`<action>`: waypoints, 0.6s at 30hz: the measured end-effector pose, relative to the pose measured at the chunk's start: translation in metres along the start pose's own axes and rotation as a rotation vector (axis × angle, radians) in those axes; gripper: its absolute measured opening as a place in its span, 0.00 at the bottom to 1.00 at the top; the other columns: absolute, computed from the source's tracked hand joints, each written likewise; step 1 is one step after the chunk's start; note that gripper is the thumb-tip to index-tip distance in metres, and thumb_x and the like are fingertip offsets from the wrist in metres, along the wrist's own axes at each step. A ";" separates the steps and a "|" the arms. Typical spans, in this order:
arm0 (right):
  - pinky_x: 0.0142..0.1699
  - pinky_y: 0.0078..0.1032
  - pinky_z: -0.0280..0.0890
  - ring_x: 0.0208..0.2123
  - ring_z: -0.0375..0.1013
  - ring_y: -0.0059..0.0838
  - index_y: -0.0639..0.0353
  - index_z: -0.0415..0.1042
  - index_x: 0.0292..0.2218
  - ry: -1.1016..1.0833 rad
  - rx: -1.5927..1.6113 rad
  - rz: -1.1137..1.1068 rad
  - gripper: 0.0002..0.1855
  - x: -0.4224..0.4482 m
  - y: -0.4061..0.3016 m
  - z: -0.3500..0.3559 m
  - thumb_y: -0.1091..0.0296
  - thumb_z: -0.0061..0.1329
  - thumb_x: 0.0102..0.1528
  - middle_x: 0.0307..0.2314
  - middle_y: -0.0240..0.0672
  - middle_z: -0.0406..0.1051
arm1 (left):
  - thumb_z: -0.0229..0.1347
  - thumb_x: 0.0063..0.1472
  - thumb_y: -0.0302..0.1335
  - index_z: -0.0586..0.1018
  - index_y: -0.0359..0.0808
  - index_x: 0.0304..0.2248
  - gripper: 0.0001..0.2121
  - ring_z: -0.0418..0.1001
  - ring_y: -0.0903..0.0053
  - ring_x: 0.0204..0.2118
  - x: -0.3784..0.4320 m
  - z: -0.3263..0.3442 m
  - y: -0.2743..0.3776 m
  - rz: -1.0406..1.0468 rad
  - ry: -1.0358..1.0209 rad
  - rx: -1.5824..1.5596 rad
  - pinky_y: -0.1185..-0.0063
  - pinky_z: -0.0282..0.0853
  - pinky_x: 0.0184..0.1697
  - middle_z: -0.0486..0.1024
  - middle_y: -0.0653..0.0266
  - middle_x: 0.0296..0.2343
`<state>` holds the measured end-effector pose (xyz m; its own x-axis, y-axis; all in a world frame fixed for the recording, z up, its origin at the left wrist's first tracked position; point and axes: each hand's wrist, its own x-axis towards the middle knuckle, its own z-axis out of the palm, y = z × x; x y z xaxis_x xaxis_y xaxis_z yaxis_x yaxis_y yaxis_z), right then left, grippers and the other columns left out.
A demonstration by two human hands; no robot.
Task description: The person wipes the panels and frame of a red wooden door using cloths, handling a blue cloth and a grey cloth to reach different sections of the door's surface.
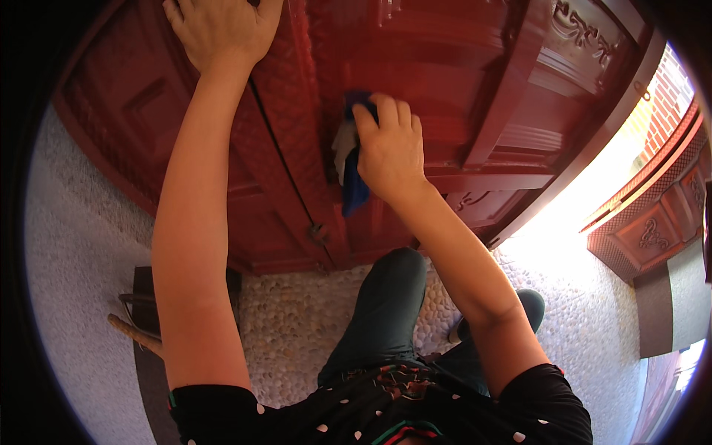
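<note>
My right hand (392, 147) grips a bunched cloth (356, 183), dark blue with a pale grey-white part. The cloth lies against a recessed panel of a red double door (439, 83), just right of its patterned middle strip. Some of the cloth hangs below my fingers. Higher up, at the top edge of the view, my left hand (225, 30) rests spread on the left side of the door; its fingertips are partly cut off. Between the two leaves runs a dark vertical gap, with a small metal latch (317, 233) near the bottom.
Raised scrollwork (587, 30) decorates the door's right side. Another carved door leaf (653, 236) stands beyond a bright opening at right. Pebbled flooring (289, 334) lies below. A dark object with a stick-like piece (133, 332) is beside my left forearm, near a rough grey wall (83, 250).
</note>
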<state>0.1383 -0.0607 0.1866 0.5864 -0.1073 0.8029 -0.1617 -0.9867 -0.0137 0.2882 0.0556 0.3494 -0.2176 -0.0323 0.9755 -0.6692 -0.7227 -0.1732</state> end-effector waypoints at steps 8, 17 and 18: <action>0.42 0.33 0.61 0.42 0.64 0.40 0.57 0.72 0.42 0.116 -0.080 -0.068 0.22 -0.007 0.006 0.010 0.76 0.49 0.41 0.41 0.35 0.65 | 0.47 0.60 0.43 0.55 0.43 0.61 0.31 0.44 0.58 0.63 0.002 0.000 0.003 0.001 -0.001 0.001 0.57 0.41 0.62 0.48 0.55 0.60; 0.42 0.33 0.61 0.42 0.64 0.39 0.57 0.72 0.42 0.264 -0.001 -0.104 0.20 -0.009 0.006 0.014 0.72 0.48 0.44 0.42 0.36 0.65 | 0.47 0.60 0.43 0.54 0.42 0.61 0.32 0.43 0.58 0.64 0.001 0.001 0.004 -0.015 -0.023 -0.009 0.57 0.40 0.62 0.48 0.54 0.60; 0.42 0.32 0.61 0.42 0.64 0.38 0.57 0.73 0.42 0.355 -0.017 -0.147 0.19 -0.004 0.005 0.017 0.71 0.46 0.45 0.43 0.35 0.65 | 0.47 0.60 0.43 0.54 0.42 0.61 0.32 0.43 0.58 0.64 0.002 0.001 0.003 -0.007 -0.023 -0.007 0.57 0.40 0.62 0.48 0.54 0.60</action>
<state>0.1485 -0.0669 0.1733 0.2936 0.0873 0.9519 -0.1110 -0.9860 0.1247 0.2863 0.0530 0.3508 -0.1961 -0.0432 0.9796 -0.6758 -0.7179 -0.1669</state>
